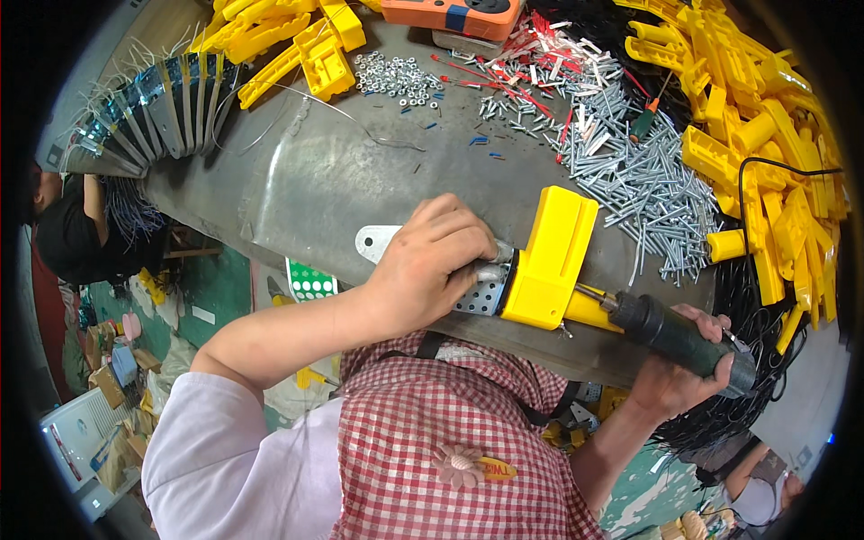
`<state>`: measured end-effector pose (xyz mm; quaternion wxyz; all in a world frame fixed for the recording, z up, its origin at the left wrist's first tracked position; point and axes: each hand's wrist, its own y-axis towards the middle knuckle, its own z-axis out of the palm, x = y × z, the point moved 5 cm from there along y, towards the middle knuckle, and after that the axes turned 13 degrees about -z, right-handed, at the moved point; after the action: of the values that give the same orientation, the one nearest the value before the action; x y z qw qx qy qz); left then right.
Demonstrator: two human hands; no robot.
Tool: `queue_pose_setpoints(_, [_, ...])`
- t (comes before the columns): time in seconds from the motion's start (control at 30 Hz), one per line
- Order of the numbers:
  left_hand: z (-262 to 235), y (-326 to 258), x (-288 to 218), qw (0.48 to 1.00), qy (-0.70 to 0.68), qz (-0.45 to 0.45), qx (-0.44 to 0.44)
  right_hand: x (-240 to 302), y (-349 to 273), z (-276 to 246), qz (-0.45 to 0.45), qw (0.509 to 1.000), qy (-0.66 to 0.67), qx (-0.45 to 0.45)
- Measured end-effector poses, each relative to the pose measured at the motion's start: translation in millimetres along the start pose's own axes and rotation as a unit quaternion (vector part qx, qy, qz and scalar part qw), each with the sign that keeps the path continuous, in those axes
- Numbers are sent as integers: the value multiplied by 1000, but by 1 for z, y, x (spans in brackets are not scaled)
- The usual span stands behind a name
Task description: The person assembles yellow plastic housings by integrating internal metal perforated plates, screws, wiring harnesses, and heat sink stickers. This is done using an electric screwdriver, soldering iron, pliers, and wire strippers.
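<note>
A yellow plastic handle piece [553, 256] lies near the table's front edge, joined to a perforated metal plate [479, 299]. My left hand [439, 261] is closed on that plate just left of the yellow piece, and the fingers cover much of it. A rounded metal end with a hole [373, 241] shows beyond my knuckles. My right hand [688, 369] wraps round a black electric screwdriver [670, 333], held nearly level and pointing left. Its tip is at the right side of the yellow piece; whether it touches a screw I cannot tell.
Loose screws [634, 184] are heaped right of centre, with small nuts [396, 79] farther back. Yellow plastic parts [769, 153] pile up at right. Metal blades with wires [162, 108] stand far left. A green-handled screwdriver [644, 121] lies on the screws. Another person [76, 225] is at left.
</note>
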<state>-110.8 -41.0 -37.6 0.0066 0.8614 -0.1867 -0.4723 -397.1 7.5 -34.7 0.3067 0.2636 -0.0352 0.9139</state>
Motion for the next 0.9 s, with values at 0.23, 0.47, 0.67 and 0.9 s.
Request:
queue_pose_setpoints(0.23, [-5,4,-2,1000,5,-3,-16,-1,4,8,0,1000,-4,21])
queue_pose_setpoints(0.47, [-5,1,1,1000,-2,-3,-8,-8,4,-3,-7,999,-41,-24])
queue_pose_setpoints(0.67, [-6,1,0,1000,-2,-4,-19,-5,7,13,17,1000,-13,17])
queue_pose_setpoints(0.9, [-2,0,3,1000,-6,2,-6,-6,10,16,18,999,33,34])
